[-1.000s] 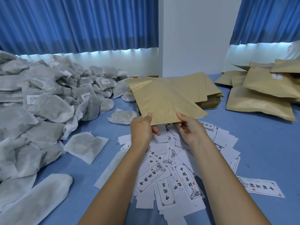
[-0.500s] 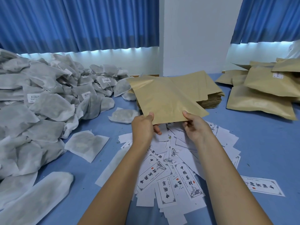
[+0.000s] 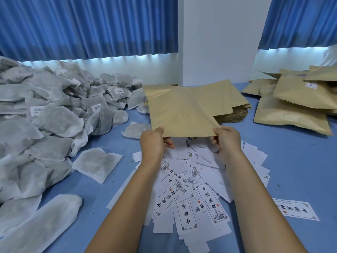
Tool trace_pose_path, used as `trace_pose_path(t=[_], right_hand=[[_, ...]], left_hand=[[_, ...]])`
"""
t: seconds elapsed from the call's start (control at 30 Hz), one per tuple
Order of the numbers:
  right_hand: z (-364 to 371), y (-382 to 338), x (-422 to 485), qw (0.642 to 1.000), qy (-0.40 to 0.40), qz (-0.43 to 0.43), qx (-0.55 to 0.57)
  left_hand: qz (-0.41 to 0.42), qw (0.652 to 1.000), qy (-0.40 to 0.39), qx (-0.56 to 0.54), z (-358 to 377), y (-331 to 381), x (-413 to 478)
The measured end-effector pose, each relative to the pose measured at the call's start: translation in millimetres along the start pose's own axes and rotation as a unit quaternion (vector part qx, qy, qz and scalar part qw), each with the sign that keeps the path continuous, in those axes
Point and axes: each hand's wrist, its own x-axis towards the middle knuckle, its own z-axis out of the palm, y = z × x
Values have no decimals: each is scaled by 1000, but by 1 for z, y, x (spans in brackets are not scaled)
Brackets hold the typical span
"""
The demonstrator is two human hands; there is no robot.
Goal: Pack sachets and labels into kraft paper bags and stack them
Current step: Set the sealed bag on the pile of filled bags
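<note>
Along the left edge of the bench (image 3: pixel 291 161), the sachet heap (image 3: pixel 45 125) lies nearest the left hand (image 3: pixel 152 141). Over the bench's middle a flat kraft paper bag (image 3: pixel 182 114) is held, long axis running away from the person, its near edge above the scattered labels (image 3: pixel 191 189). Left hand and right hand (image 3: pixel 227 139) each pinch a near corner.

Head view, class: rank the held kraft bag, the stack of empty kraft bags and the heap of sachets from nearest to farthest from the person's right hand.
1. Held kraft bag: pinched by the right hand at its near corner.
2. Stack of empty kraft bags: just beyond the hand, behind the held bag.
3. Heap of sachets: far off to the left.
</note>
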Motion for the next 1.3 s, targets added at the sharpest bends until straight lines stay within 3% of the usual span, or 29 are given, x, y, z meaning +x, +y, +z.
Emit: trace_pose_path(t=[0.13,0.27,0.53,0.8,1.0,1.1,1.17,1.23,1.3], right_hand=[[0,-1,-10,987,-43,-58,-140],[-12,-16,-22,974,-34,-144,-173],[-109,-59,-35,980,125,-156,7],[-251,-92,-36,941,279,-160,109],[-317,-117,-26,911,327,-175,179],[-333,-146,-10,899,294,-211,246],[-342,-173,4,897,196,-237,317],[-348,-197,15,895,93,-230,370],[-349,-205,23,912,29,-193,361]], left_hand=[[-45,999,-1,17,-14,-1,10],[-3,999,-22,46,-5,2,10],[77,987,-138,37,105,28,-31],[26,953,-300,38,250,7,-94],[7,938,-339,77,328,-6,-124],[20,948,-315,37,370,15,-137],[13,946,-320,-55,397,43,-146],[-27,906,-388,-167,413,68,-153],[-55,879,-440,-174,420,79,-155]])
